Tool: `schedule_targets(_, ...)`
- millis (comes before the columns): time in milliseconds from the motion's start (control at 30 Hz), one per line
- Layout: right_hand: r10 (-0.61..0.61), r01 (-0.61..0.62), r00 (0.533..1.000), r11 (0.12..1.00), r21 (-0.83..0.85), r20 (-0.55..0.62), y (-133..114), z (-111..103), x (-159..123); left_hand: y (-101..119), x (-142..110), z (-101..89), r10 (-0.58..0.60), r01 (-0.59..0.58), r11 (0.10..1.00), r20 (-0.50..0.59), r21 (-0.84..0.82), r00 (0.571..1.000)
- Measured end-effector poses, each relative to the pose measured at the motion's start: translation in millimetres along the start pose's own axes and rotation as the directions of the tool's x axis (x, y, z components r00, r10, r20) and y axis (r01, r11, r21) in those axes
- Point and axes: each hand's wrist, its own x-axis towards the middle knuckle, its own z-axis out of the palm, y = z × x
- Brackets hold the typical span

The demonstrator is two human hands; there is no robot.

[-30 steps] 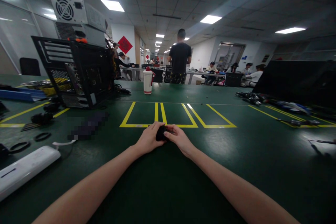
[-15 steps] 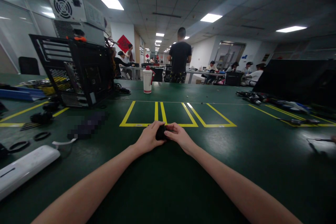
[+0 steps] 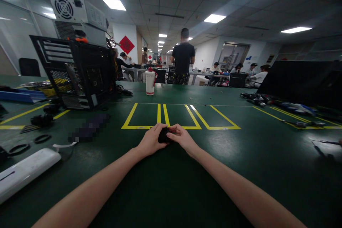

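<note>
Both of my hands meet at the middle of the green table [image 3: 171, 185], just in front of the yellow tape outlines [image 3: 184, 127]. Between them is a small black object [image 3: 163, 136], rounded in outline; its kind is not clear. My left hand [image 3: 151, 139] curls around its left side, thumb near me and fingers over the far side. My right hand [image 3: 184, 139] pinches its right edge with thumb and fingers. Much of the object is covered by my fingers, and I cannot tell whether it touches the table.
On the left stand an open black computer case [image 3: 88, 71] with power supplies [image 3: 77, 10] on top, a white power strip [image 3: 29, 171] and black rings [image 3: 42, 138]. A white cup [image 3: 150, 82] stands behind the tape. Cables [image 3: 256, 99] lie at right. Several people are in the background.
My hands and the black object stay practically in place. In the background, a standing person has shifted to the right. The thin tool at the far right edge has tilted slightly.
</note>
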Motion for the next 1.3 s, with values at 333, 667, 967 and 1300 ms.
schedule_targets(333,-0.002,-0.001,0.992,1.000,0.020,0.127,-8,-4,-2,1,1,0.3,-0.021,0.021,1.000,0.003,0.014,1.000)
schedule_targets(667,0.035,-0.034,0.998,0.999,-0.009,0.044,-2,-2,3,-5,0,3.0,0.001,-0.001,1.000,-0.002,0.021,1.000)
schedule_targets(967,-0.013,0.013,0.999,1.000,0.007,0.052,-2,-3,0,-6,1,3.4,0.010,-0.009,1.000,-0.006,0.021,1.000)
schedule_targets(1300,0.008,-0.011,0.995,0.999,0.031,0.100,2,-4,2,-3,1,1.4,-0.015,0.015,1.000,0.004,0.019,1.000)
